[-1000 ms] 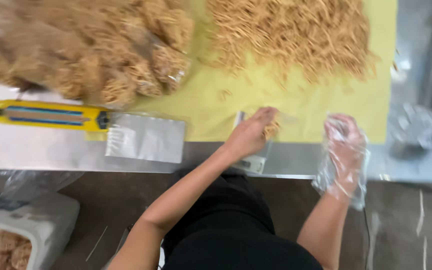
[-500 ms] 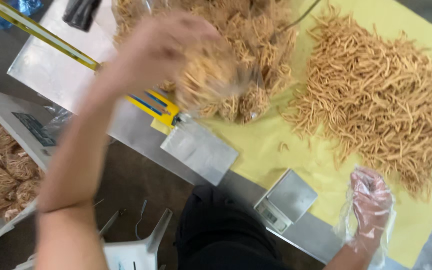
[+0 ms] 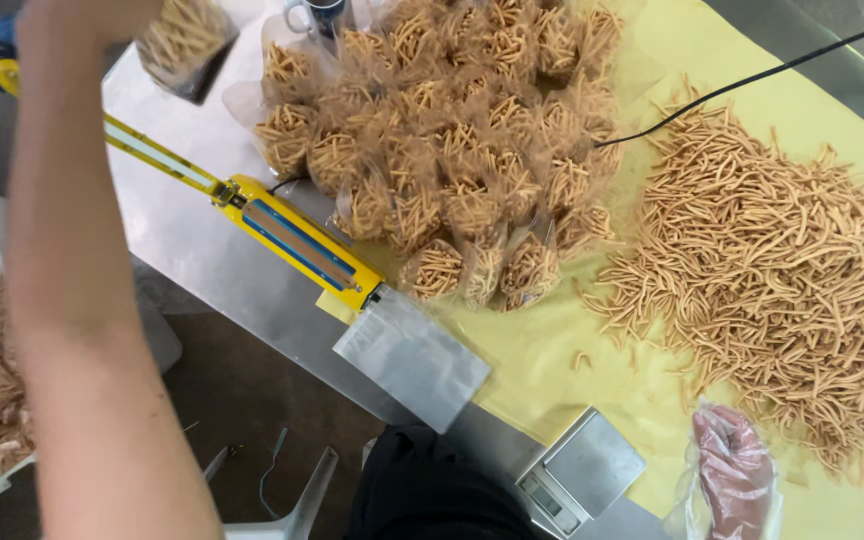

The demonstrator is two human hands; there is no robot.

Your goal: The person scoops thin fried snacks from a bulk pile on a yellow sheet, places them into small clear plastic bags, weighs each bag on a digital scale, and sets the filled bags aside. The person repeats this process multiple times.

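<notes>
The left hand (image 3: 102, 12) has swung farther out, arm outstretched, gripping a filled snack bag (image 3: 184, 42).

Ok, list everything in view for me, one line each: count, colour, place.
filled snack bags: many, clear with tan sticks, heaped at top centre
loose snack sticks: one big pile, tan, on the yellow sheet at right
yellow sheet: one, spread over the table
heat sealer: one, yellow and blue, left of the bags
empty bags: small flat stack, silvery, at the sealer's near end
scale: one, silver, table's near edge
cable: one, black, upper right
mug: one, white and dark, top edge
held bag: one, clear, full of sticks, top left
left hand: bare, holds the held bag
right hand: in a clear plastic glove, by the loose sticks
</notes>
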